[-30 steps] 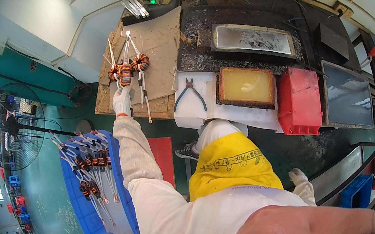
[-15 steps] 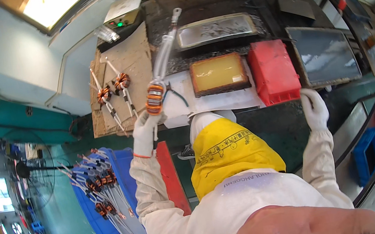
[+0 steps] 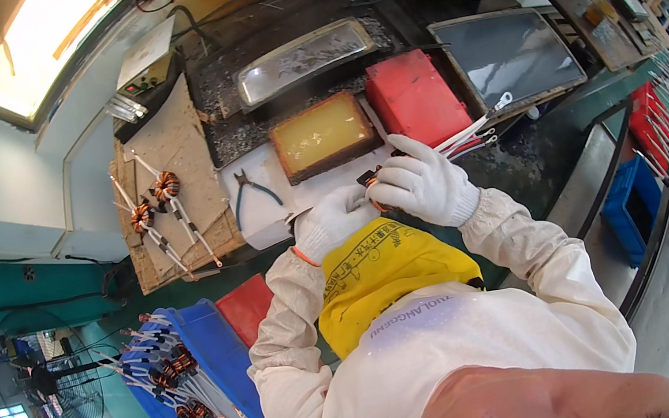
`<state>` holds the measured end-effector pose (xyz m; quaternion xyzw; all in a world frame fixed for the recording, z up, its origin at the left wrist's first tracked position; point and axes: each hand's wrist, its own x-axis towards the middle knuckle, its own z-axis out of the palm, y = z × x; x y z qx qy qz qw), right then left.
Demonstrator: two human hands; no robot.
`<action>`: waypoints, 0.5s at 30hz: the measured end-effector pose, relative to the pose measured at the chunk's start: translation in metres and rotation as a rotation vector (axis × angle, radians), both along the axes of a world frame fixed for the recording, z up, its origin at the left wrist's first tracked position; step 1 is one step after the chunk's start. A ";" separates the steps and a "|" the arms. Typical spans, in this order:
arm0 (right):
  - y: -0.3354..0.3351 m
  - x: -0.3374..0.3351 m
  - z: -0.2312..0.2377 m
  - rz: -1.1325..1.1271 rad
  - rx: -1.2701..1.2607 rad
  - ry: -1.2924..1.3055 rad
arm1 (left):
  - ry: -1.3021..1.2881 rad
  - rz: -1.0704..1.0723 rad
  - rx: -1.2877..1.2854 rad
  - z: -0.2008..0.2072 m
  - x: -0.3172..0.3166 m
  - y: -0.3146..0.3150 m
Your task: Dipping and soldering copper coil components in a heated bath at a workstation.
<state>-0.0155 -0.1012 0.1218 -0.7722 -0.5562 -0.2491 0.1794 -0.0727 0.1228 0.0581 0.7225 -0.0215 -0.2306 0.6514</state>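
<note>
In front of my body, both gloved hands are together on a copper-wound ring coil (image 3: 371, 179), mostly hidden by the fingers. My right hand (image 3: 429, 185) wraps over it, and its white leads with ring terminals (image 3: 465, 135) stick out to the right. My left hand (image 3: 332, 223) is closed at the left side of the coil, fingertips next to those of my right hand. Just beyond them is a tray of yellowish material (image 3: 324, 135). Cutting pliers with dark handles (image 3: 250, 197) lie on white paper to its left.
Two more coils (image 3: 166, 186) lie on cardboard at the left. A red box (image 3: 418, 100) stands right of the yellow tray, beside a dark-surfaced tray (image 3: 509, 57). Behind is a long metal pan (image 3: 304, 60). A blue bin (image 3: 208, 356) of coils stands at lower left.
My left hand has brought the coil down and right, in front of my body. My right hand has come in from the right and taken hold of it. The view has turned.
</note>
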 end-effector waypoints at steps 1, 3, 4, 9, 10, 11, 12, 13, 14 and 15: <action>-0.005 0.003 -0.002 -0.008 -0.006 -0.002 | -0.015 -0.044 0.027 0.004 0.004 -0.004; -0.012 0.010 -0.005 -0.002 0.015 -0.019 | -0.045 -0.123 0.085 0.017 0.012 -0.010; -0.015 0.015 -0.004 -0.006 0.008 -0.016 | -0.123 -0.116 0.153 0.024 0.016 -0.011; -0.037 0.057 -0.002 -0.088 0.031 0.147 | -0.616 0.286 0.205 0.052 0.023 -0.015; -0.044 0.067 -0.003 -0.124 -0.014 0.220 | -0.736 0.373 0.235 0.056 0.023 -0.011; -0.048 0.075 -0.006 -0.194 0.018 0.239 | -0.713 0.306 0.344 0.058 0.017 -0.004; -0.054 0.084 -0.009 -0.244 -0.003 0.254 | -0.680 0.257 0.337 0.057 0.011 -0.005; -0.057 0.094 -0.013 -0.258 0.005 0.246 | -0.633 0.221 0.330 0.054 0.005 -0.007; -0.060 0.103 -0.016 -0.295 -0.009 0.264 | -0.587 0.185 0.324 0.050 0.000 -0.010; -0.063 0.109 -0.019 -0.293 0.003 0.258 | -0.621 0.121 0.418 0.046 -0.004 -0.012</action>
